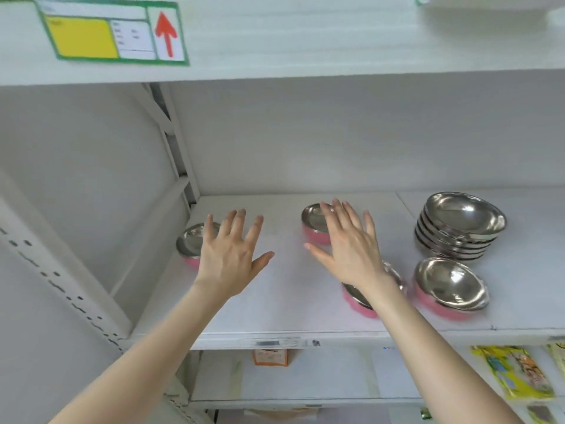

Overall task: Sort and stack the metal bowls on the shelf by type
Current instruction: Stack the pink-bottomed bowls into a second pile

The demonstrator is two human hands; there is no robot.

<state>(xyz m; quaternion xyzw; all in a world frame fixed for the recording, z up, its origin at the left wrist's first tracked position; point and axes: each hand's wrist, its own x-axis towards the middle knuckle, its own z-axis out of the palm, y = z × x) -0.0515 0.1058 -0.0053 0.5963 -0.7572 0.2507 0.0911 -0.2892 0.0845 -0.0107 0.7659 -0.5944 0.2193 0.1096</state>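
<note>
On the white shelf (275,301) stand several metal bowls. A pink-sided bowl (191,243) sits at the far left, partly behind my left hand (229,255), which hovers with fingers spread and holds nothing. A second pink bowl (315,223) stands at the back middle, partly covered by my right hand (348,249), also spread and empty. A third pink bowl (357,298) is mostly hidden under my right wrist. A fourth pink bowl (449,289) stands at the front right. Behind it rises a stack of plain steel bowls (461,226).
A shelf board above carries a green-edged label with a yellow field and a red arrow (113,33). A slotted white upright (61,276) runs down the left. The lower shelf holds an orange box (270,358) and yellow packets (516,371).
</note>
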